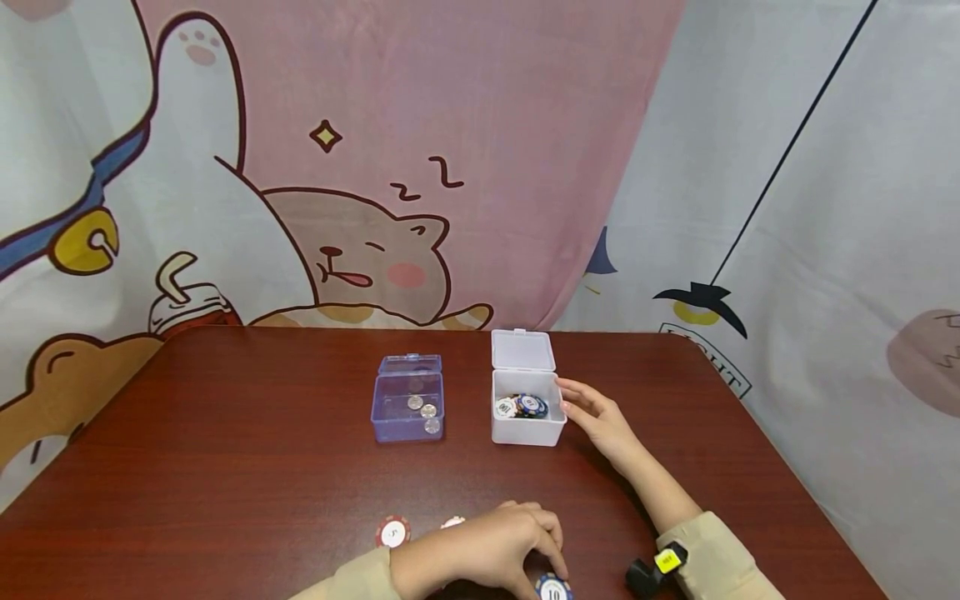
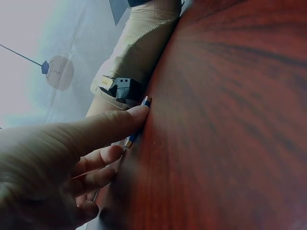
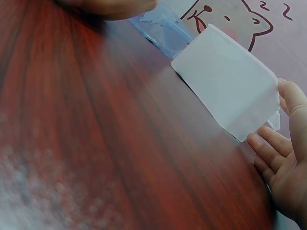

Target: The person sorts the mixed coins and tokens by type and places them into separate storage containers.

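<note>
The left hand (image 1: 480,554) lies low at the near edge of the dark red wooden table (image 1: 225,467), fingers curled down onto a round blue-and-white poker chip marked 10 (image 1: 552,589). In the left wrist view the fingertips (image 2: 139,115) pinch this chip at its rim, the disc lying flat on the wood, so the hold is closed on the chip. A round red-and-white poker chip (image 1: 393,532) lies flat just left of that hand, apart from it; a further chip beside the knuckles is mostly hidden.

The right hand (image 1: 600,417) rests with straight, relaxed fingers against the right wall of the white open-lidded plastic box (image 1: 527,429), holding nothing. That box already contains several mixed chips. It stands ahead of and slightly right of the gripped chip, well apart from it, with the right hand much the nearer to it. A clear blue plastic box holding silver coins (image 1: 408,408) stands left of the white one, untouched.
</note>
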A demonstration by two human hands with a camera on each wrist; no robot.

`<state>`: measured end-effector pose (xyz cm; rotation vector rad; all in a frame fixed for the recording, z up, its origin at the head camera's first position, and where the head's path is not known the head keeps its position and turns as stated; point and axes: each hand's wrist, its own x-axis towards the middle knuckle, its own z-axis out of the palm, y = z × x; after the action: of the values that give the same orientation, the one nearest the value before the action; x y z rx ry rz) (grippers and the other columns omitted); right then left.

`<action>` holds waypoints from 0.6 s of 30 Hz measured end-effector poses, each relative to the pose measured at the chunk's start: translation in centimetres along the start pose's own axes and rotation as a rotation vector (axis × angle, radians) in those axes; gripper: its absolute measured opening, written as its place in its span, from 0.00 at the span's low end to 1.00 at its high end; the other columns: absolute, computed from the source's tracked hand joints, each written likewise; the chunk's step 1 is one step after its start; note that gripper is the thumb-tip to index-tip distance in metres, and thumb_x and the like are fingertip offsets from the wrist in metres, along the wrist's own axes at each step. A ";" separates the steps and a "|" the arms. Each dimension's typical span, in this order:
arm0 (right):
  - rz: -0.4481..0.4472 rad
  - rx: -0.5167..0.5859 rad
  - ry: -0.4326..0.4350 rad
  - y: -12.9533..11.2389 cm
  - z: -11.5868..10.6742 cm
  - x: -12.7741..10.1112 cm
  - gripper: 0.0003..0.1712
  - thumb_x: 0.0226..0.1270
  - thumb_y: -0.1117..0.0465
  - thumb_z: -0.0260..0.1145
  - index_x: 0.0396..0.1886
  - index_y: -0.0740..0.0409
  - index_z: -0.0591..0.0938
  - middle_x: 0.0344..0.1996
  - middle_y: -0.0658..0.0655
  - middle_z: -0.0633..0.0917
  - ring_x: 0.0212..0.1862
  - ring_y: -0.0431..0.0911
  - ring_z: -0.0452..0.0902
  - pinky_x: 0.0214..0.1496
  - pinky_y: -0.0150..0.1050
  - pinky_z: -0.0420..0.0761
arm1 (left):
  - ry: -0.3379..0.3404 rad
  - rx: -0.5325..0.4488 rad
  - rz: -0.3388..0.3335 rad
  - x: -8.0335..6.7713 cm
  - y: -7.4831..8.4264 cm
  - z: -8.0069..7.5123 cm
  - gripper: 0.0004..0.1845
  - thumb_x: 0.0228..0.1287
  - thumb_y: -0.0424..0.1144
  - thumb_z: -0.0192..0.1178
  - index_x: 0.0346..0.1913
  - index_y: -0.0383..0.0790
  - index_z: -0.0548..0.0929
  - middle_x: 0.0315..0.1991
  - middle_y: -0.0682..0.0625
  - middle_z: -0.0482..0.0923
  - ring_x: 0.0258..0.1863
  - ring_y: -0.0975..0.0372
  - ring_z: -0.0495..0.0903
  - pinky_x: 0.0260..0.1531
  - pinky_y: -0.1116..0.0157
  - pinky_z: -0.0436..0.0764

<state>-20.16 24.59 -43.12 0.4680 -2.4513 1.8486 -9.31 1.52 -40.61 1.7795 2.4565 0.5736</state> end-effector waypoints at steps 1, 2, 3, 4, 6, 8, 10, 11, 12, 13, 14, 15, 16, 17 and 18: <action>-0.001 0.000 -0.001 0.0 0.0 0.0 0.24 0.70 0.62 0.61 0.65 0.61 0.72 0.59 0.66 0.75 0.61 0.57 0.69 0.53 0.30 0.71 | -0.001 0.008 0.006 0.0 0.0 0.0 0.20 0.37 0.48 0.79 0.39 0.58 0.89 0.34 0.69 0.72 0.38 0.80 0.65 0.37 0.77 0.62; -0.001 0.000 -0.001 0.0 0.0 0.0 0.24 0.70 0.62 0.61 0.65 0.61 0.72 0.59 0.66 0.75 0.61 0.57 0.69 0.53 0.30 0.71 | -0.003 0.014 0.013 0.0 0.0 0.0 0.19 0.37 0.48 0.79 0.39 0.58 0.89 0.34 0.69 0.72 0.38 0.80 0.65 0.37 0.78 0.62; -0.003 0.001 -0.001 -0.1 0.0 0.0 0.24 0.70 0.62 0.61 0.65 0.61 0.72 0.59 0.66 0.75 0.61 0.57 0.69 0.53 0.31 0.71 | -0.003 0.020 0.018 0.1 0.0 0.0 0.19 0.38 0.48 0.78 0.39 0.58 0.89 0.34 0.69 0.72 0.37 0.80 0.65 0.37 0.79 0.62; -0.004 0.001 -0.001 -0.1 0.0 0.0 0.24 0.70 0.62 0.61 0.65 0.61 0.72 0.59 0.66 0.75 0.61 0.57 0.69 0.53 0.30 0.71 | -0.004 0.026 0.025 0.1 0.0 0.0 0.19 0.38 0.49 0.78 0.39 0.58 0.89 0.34 0.69 0.73 0.37 0.80 0.66 0.37 0.80 0.61; -0.003 0.000 -0.001 -0.1 0.0 0.0 0.25 0.70 0.62 0.61 0.65 0.61 0.72 0.59 0.66 0.75 0.61 0.57 0.69 0.53 0.30 0.71 | -0.006 0.038 0.038 0.1 0.0 0.0 0.18 0.39 0.49 0.78 0.39 0.58 0.89 0.34 0.69 0.73 0.36 0.80 0.66 0.36 0.82 0.60; -0.003 0.000 -0.002 -0.1 0.0 0.0 0.25 0.70 0.62 0.61 0.65 0.61 0.72 0.59 0.66 0.75 0.61 0.57 0.69 0.53 0.30 0.71 | -0.006 0.046 0.048 0.1 0.0 0.0 0.18 0.39 0.49 0.78 0.39 0.58 0.89 0.34 0.69 0.74 0.35 0.80 0.66 0.35 0.83 0.60; -0.003 0.000 -0.001 -0.1 0.0 0.0 0.25 0.70 0.62 0.61 0.65 0.61 0.72 0.59 0.66 0.75 0.61 0.57 0.69 0.53 0.30 0.71 | -0.006 0.054 0.057 0.2 0.0 0.0 0.18 0.40 0.49 0.77 0.39 0.58 0.89 0.33 0.70 0.75 0.34 0.80 0.66 0.34 0.84 0.59; -0.003 -0.001 -0.001 -0.2 0.0 0.0 0.25 0.70 0.62 0.61 0.65 0.61 0.72 0.59 0.67 0.75 0.61 0.57 0.69 0.53 0.30 0.71 | -0.006 0.056 0.060 0.2 0.0 0.0 0.17 0.40 0.49 0.77 0.39 0.58 0.89 0.33 0.70 0.75 0.34 0.80 0.65 0.34 0.85 0.59; -0.003 -0.001 0.000 -0.2 0.0 0.0 0.25 0.70 0.62 0.61 0.65 0.61 0.72 0.59 0.67 0.75 0.61 0.57 0.69 0.53 0.30 0.71 | -0.005 0.057 0.064 0.2 0.0 0.0 0.17 0.40 0.49 0.77 0.38 0.57 0.89 0.33 0.70 0.76 0.33 0.80 0.65 0.34 0.85 0.59; -0.004 -0.002 0.000 -0.2 0.0 0.0 0.25 0.70 0.62 0.61 0.65 0.61 0.72 0.59 0.67 0.75 0.61 0.57 0.69 0.53 0.30 0.71 | -0.006 0.056 0.067 0.2 0.0 0.0 0.17 0.40 0.49 0.77 0.38 0.57 0.88 0.32 0.70 0.76 0.33 0.80 0.65 0.34 0.85 0.60; -0.002 -0.003 0.001 -0.2 0.0 0.0 0.25 0.70 0.61 0.61 0.65 0.61 0.72 0.59 0.66 0.75 0.61 0.57 0.69 0.53 0.30 0.71 | -0.005 0.054 0.070 0.2 0.0 0.0 0.17 0.40 0.49 0.77 0.38 0.56 0.88 0.32 0.70 0.76 0.33 0.80 0.65 0.34 0.85 0.60; -0.001 -0.003 0.001 -0.2 0.0 0.0 0.25 0.70 0.61 0.61 0.65 0.61 0.72 0.59 0.67 0.75 0.61 0.57 0.69 0.53 0.31 0.71 | -0.004 0.054 0.072 0.2 0.0 0.0 0.17 0.39 0.49 0.77 0.37 0.56 0.88 0.31 0.70 0.76 0.32 0.81 0.65 0.34 0.86 0.60; 0.002 -0.004 0.000 -0.1 0.0 0.0 0.25 0.70 0.62 0.61 0.65 0.61 0.72 0.59 0.67 0.75 0.61 0.57 0.69 0.53 0.31 0.71 | -0.002 0.052 0.075 0.2 0.0 0.0 0.17 0.39 0.48 0.78 0.37 0.55 0.88 0.31 0.70 0.76 0.32 0.81 0.65 0.34 0.86 0.60; 0.004 -0.005 0.000 -0.1 0.0 0.0 0.25 0.70 0.62 0.61 0.65 0.61 0.72 0.59 0.67 0.75 0.61 0.57 0.69 0.53 0.31 0.71 | 0.001 0.052 0.078 0.2 0.0 0.0 0.17 0.39 0.48 0.78 0.37 0.55 0.88 0.30 0.70 0.76 0.32 0.81 0.64 0.34 0.86 0.60; 0.007 -0.005 0.001 -0.2 0.0 0.0 0.25 0.70 0.62 0.61 0.65 0.61 0.72 0.59 0.67 0.75 0.61 0.57 0.69 0.53 0.30 0.71 | 0.006 0.052 0.080 0.2 0.0 0.0 0.17 0.39 0.48 0.78 0.37 0.55 0.88 0.30 0.69 0.76 0.32 0.81 0.64 0.35 0.86 0.60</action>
<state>-20.08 24.56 -42.99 0.4597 -2.4597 1.8441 -9.37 1.68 -40.54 1.9052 2.4353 0.5256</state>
